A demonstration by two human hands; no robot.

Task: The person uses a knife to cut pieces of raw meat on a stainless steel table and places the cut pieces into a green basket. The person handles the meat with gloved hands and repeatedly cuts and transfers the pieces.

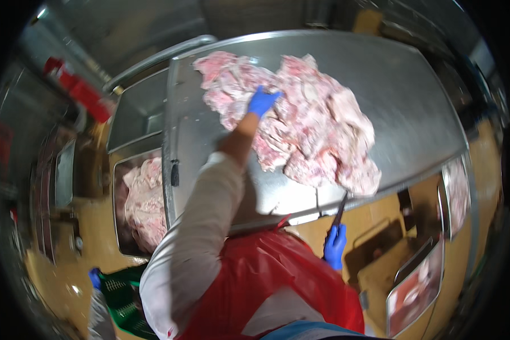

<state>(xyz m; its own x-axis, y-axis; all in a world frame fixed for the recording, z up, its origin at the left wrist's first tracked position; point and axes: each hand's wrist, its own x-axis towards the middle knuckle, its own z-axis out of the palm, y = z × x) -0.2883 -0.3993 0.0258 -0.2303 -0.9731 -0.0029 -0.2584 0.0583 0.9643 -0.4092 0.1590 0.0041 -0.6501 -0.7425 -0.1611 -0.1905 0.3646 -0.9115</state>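
Note:
A big pile of pale pink raw meat pieces [311, 119] lies on a steel table [413, 107]. My left hand [262, 102], in a blue glove, reaches far out and grips into the left middle of the pile. My white-sleeved forearm stretches across the table's front part. My right hand [335, 245], also blue-gloved, hangs below the table's near edge, closed on a dark knife [341, 207] that points up toward the pile's near corner. A red apron [266, 277] covers my front.
A steel bin with more meat [144, 204] stands left of the table, with another steel tub [139, 110] behind it. Trays of meat [416, 289] sit at the lower right. Another person's blue-gloved hand [94, 277] is by a green crate [122, 300].

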